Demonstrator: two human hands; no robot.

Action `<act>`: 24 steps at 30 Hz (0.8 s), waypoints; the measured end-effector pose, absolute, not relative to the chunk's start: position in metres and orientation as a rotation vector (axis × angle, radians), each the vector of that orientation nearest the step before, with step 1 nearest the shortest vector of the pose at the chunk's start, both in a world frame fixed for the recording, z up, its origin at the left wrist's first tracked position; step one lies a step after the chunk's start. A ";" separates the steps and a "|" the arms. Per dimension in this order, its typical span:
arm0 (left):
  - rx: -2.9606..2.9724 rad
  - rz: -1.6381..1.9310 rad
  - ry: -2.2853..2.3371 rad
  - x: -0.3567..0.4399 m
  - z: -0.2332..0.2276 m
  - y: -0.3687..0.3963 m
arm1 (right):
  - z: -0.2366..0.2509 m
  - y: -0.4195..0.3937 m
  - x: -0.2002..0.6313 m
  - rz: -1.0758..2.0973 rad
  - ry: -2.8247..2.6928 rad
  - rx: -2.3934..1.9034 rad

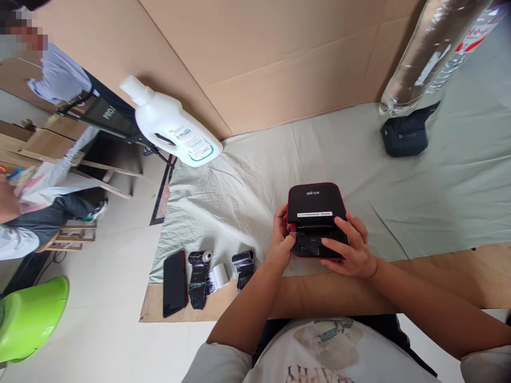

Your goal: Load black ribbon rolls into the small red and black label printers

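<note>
Now both hands [319, 244] around printer [316, 219]

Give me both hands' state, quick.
Left hand: fingers closed on the printer, left side.
Right hand: gripping the printer's right side, fingers on top.

I see a table covered by a pale green cloth [399, 175], wrinkled, with bare cardboard [439, 276] showing along the near edge. Near the middle sits a small black printer with red trim [315, 205], resting on the cloth. At the near left corner lie a black phone [174, 283], two rolls wrapped in black film [198, 276] [244, 266], and a white paper roll [219, 275] between them. A white jug [171, 126] stands at the far left edge. Far right, a second dark device [405, 136] sits beside clear plastic bottles [431, 53]. A cardboard wall [279, 64] rises behind.
</note>
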State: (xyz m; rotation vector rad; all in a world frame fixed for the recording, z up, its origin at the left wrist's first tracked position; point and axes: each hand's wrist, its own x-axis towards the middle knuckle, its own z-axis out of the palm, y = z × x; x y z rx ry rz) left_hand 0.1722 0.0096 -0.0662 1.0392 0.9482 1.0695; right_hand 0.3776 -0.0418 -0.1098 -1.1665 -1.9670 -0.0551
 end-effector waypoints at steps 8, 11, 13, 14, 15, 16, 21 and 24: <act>1.232 1.119 1.176 0.165 -0.038 0.021 | -0.102 -0.029 0.384 0.079 -1.825 -1.007; 1.506 1.066 1.313 0.170 -0.022 0.029 | -0.099 -0.023 0.385 0.126 -1.794 -0.957; 1.720 0.937 1.307 0.176 -0.011 0.038 | -0.098 -0.021 0.385 0.123 -1.770 -0.937; 1.845 0.832 1.276 0.181 -0.006 0.044 | -0.098 -0.020 0.386 0.121 -1.759 -0.928; 1.978 0.699 1.236 0.186 -0.001 0.050 | -0.098 -0.019 0.386 0.125 -1.747 -0.927; 2.112 0.541 1.194 0.191 0.003 0.056 | -0.098 -0.018 0.387 0.133 -1.733 -0.934; 2.586 -0.254 1.087 0.220 0.011 0.077 | -0.101 -0.015 0.392 0.155 -1.683 -1.020; 2.655 -0.395 1.134 0.229 0.007 0.079 | -0.101 -0.013 0.394 0.146 -1.681 -1.027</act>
